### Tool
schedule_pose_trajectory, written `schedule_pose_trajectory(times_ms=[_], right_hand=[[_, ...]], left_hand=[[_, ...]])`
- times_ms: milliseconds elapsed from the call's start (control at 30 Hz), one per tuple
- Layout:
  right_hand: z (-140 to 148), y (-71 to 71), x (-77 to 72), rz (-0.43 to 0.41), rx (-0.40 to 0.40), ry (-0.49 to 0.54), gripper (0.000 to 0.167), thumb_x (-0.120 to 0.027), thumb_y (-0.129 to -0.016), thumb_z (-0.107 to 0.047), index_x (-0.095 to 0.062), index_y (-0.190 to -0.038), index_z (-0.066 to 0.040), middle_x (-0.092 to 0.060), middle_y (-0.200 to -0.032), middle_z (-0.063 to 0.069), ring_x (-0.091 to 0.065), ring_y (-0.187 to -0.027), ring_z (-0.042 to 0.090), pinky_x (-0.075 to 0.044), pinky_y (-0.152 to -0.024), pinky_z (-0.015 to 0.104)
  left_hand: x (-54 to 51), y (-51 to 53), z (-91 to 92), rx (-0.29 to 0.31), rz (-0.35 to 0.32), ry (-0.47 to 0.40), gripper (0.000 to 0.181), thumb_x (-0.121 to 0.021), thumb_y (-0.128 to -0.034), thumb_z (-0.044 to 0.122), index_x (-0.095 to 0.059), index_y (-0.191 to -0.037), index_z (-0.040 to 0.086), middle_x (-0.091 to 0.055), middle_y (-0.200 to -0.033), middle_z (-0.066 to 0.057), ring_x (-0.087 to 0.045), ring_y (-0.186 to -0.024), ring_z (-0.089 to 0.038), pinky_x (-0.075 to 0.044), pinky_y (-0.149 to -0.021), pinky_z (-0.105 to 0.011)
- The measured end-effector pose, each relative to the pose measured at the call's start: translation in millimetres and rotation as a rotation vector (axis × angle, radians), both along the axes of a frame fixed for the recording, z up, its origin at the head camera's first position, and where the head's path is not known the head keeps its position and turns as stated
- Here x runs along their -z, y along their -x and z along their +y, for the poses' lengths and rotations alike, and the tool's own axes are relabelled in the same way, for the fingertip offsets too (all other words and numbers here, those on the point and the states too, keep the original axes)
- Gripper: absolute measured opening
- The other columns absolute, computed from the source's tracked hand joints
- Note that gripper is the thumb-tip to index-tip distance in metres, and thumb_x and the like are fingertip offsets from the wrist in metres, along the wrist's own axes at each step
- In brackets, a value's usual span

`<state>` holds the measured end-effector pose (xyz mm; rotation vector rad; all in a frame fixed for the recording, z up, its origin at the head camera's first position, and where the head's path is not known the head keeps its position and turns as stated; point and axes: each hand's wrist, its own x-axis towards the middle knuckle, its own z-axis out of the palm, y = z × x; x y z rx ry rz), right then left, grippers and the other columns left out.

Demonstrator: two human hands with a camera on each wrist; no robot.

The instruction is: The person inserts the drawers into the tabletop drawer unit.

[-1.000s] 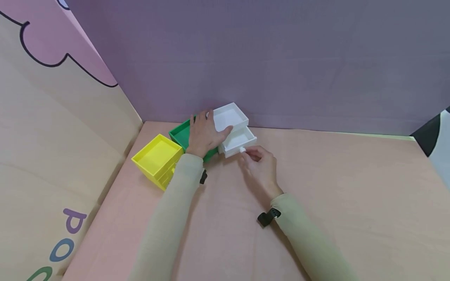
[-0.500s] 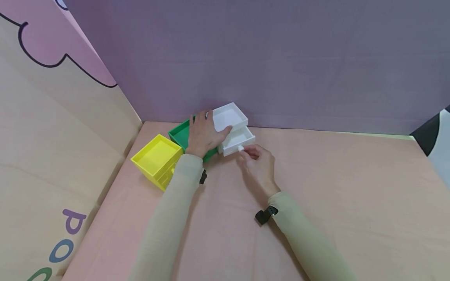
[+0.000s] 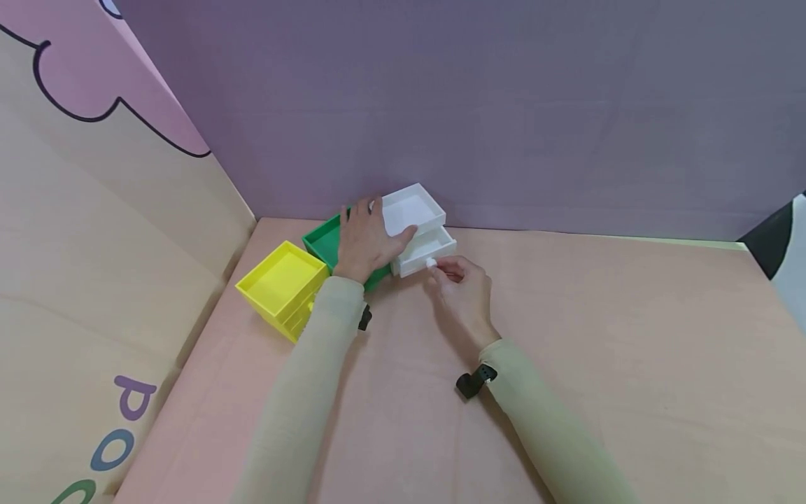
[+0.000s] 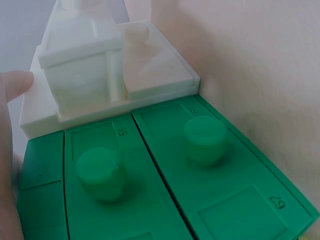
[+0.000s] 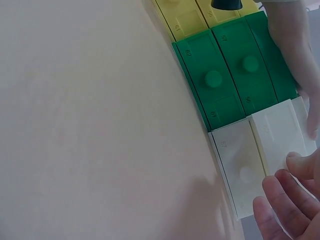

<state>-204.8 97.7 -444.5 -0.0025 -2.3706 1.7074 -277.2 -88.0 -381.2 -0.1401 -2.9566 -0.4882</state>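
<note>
A white drawer unit (image 3: 411,210) stands against the wall, its upper drawer (image 3: 423,253) partly pulled out. My right hand (image 3: 464,290) pinches that drawer's white knob (image 3: 431,263) between thumb and fingers. Across the tops of the white unit and the adjoining green drawer unit (image 3: 322,241) lies my left hand (image 3: 368,241), fingers spread and thumb over the white top. In the left wrist view, a lower white drawer (image 4: 160,70) with its own knob sits flush. The green drawer fronts (image 4: 150,180) appear closed, with round knobs.
A yellow drawer unit (image 3: 283,280) stands left of the green one, partly behind the left sleeve. The pink-covered table (image 3: 604,364) extends to the right. A purple-grey wall (image 3: 478,119) rises behind, and a cream printed wall (image 3: 113,245) borders the left.
The white drawer has slid a little further into its unit, with my right hand moving slightly forward and left along with it. My left hand keeps its place on the tops.
</note>
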Motion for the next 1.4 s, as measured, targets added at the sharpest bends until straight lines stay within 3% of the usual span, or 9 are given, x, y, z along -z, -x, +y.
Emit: schedule_pose_trajectory(times_ms=[433,700,1033,1400], right_hand=[[-4,6.4,0.5,-0.011,0.017,0.003,0.015,-0.079,-0.098,-0.017,-0.079,-0.108,-0.006,-0.082,-0.105,0.011,-0.076,-0.091,0.022,-0.055,-0.075,0.016],[-3,8.4,-0.8,0.002,0.001,0.023,0.016,-0.079,-0.098,-0.014,-0.078,-0.109,-0.002,-0.081,-0.105,0.017,-0.078,-0.094,0.033,-0.054,-0.073,0.013],[-7,13.9,-0.1,-0.024,0.019,-0.001,0.016,-0.079,-0.098,-0.018,-0.079,-0.109,-0.007,-0.081,-0.104,0.011,-0.076,-0.092,0.022,-0.054,-0.078,0.018],[-6,19.7,-0.8,-0.033,0.032,-0.011,0.017,-0.078,-0.098,-0.019,-0.080,-0.111,-0.007,-0.081,-0.104,0.012,-0.073,-0.092,0.022,-0.053,-0.078,0.024]], left_hand=[[0.7,-0.7,0.4,-0.006,0.010,0.005,0.097,-0.051,-0.0957,0.073,-0.038,-0.163,0.004,-0.045,-0.164,-0.018,-0.039,-0.154,-0.035,-0.018,-0.133,-0.060],[-0.3,-1.8,1.8,-0.004,0.006,0.002,0.097,-0.051,-0.0959,0.073,-0.037,-0.163,0.004,-0.044,-0.165,-0.018,-0.038,-0.154,-0.035,-0.017,-0.133,-0.060],[-0.1,-1.4,1.3,-0.006,-0.004,-0.003,0.097,-0.050,-0.0960,0.073,-0.037,-0.164,0.005,-0.044,-0.165,-0.017,-0.038,-0.155,-0.034,-0.016,-0.133,-0.060],[1.9,-0.7,5.1,-0.002,-0.004,-0.004,0.097,-0.051,-0.0958,0.073,-0.036,-0.164,0.006,-0.043,-0.166,-0.016,-0.037,-0.155,-0.034,-0.016,-0.134,-0.060]])
